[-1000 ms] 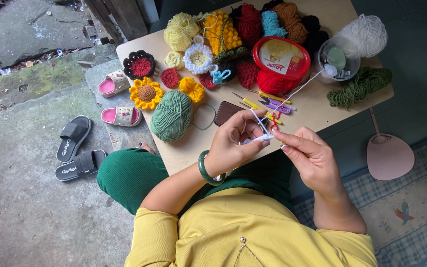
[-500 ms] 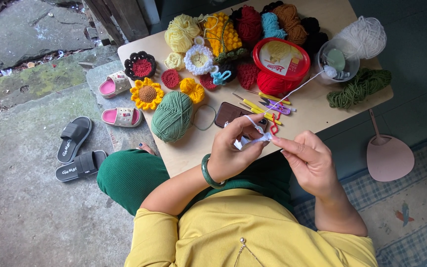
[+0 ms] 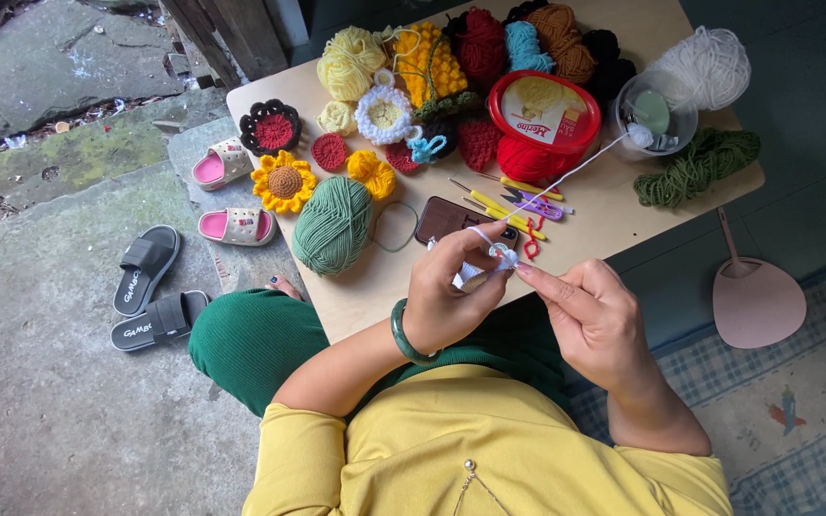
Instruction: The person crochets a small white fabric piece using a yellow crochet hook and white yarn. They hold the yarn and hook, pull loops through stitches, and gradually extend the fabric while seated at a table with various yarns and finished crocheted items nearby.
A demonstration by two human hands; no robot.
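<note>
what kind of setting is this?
Probably a home doorstep used as a crochet spot: a low wooden table crowded with yarn balls and crocheted flowers, sandals on bare concrete, a checked rug alongside.

- Two hands are seen, the left hand (image 3: 446,291) and the right hand (image 3: 597,320).
- One green yarn ball (image 3: 334,225) is counted near the table's front edge.
- One crocheted sunflower (image 3: 284,182) is counted.
- One red-lidded tub (image 3: 544,113) is counted.
- One dark phone (image 3: 451,220) is counted.
- Two pink sandals (image 3: 236,225) are counted on the ground.
- Two black slides (image 3: 148,268) are counted beside them.
- One pink hand fan (image 3: 755,298) is counted.
- One green bangle (image 3: 402,334) is worn.
</note>
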